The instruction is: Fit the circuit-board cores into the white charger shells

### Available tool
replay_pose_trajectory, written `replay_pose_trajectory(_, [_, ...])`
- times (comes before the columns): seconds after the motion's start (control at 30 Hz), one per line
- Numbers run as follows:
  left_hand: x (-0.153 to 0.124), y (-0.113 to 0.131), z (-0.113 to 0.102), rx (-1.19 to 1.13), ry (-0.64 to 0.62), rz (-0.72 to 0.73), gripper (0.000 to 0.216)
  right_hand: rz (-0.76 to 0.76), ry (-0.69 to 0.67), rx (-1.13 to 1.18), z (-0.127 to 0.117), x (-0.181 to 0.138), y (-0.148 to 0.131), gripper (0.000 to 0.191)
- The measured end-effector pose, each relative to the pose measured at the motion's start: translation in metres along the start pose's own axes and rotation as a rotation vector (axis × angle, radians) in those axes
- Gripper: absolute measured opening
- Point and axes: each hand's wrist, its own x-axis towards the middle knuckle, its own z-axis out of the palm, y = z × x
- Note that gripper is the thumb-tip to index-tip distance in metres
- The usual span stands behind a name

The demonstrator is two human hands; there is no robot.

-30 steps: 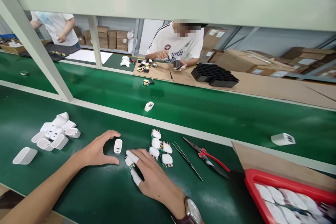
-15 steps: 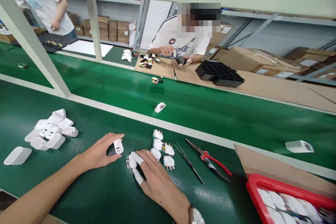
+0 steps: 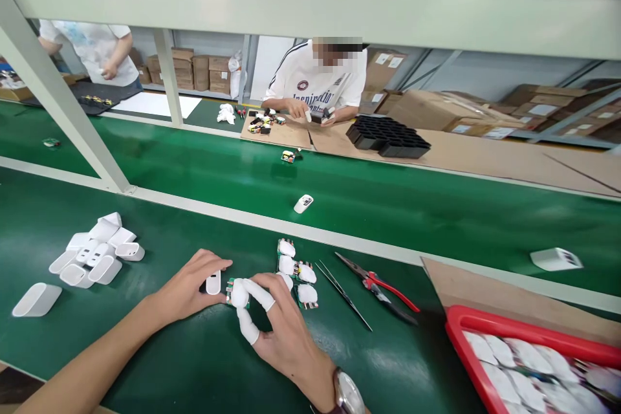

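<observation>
My left hand (image 3: 191,288) is closed around a white charger housing (image 3: 213,282), thumb and fingers on its sides. Just right of it, my right hand (image 3: 281,323), with white finger cots on thumb and forefinger, pinches a small circuit board (image 3: 239,293) topped by a white pad. The board is close to the housing; whether they touch I cannot tell. Beyond my right hand lie several similar padded circuit boards (image 3: 306,295), one partly hidden by my fingers. Tweezers (image 3: 344,296) and red-handled pliers (image 3: 376,286) rest to the right.
White housings (image 3: 105,270) are grouped at left, with one (image 3: 37,299) apart. A red bin (image 3: 458,330) of padded boards stands at right. The green conveyor (image 3: 233,171) carries a few parts. Across it, a person (image 3: 315,87) handles a dark part beside black trays (image 3: 388,136).
My right hand has lifted and tilted the circuit board and brought it closer to the housing. My left hand has turned the housing slightly. The view has tipped upward.
</observation>
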Motion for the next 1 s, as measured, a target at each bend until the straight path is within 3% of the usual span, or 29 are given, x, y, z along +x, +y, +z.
replay_pose_trajectory(0.2, [-0.007,0.005,0.015,0.010,0.018,0.003,0.078,-0.094,-0.011,-0.097,0.002,-0.004,-0.001,0.048])
replay_pose_trajectory(0.47, [-0.005,0.005,0.016,0.051,0.054,0.121,0.044,-0.153,-0.003,-0.152,0.003,-0.003,0.002,0.040])
replay_pose_trajectory(0.83, [-0.002,0.010,0.014,0.085,0.066,0.156,0.041,-0.137,-0.053,-0.158,0.006,-0.004,0.003,0.035])
replay_pose_trajectory(1.0, [-0.003,0.010,0.016,0.097,0.016,0.161,0.044,-0.121,-0.075,-0.161,0.006,-0.003,0.000,0.029])
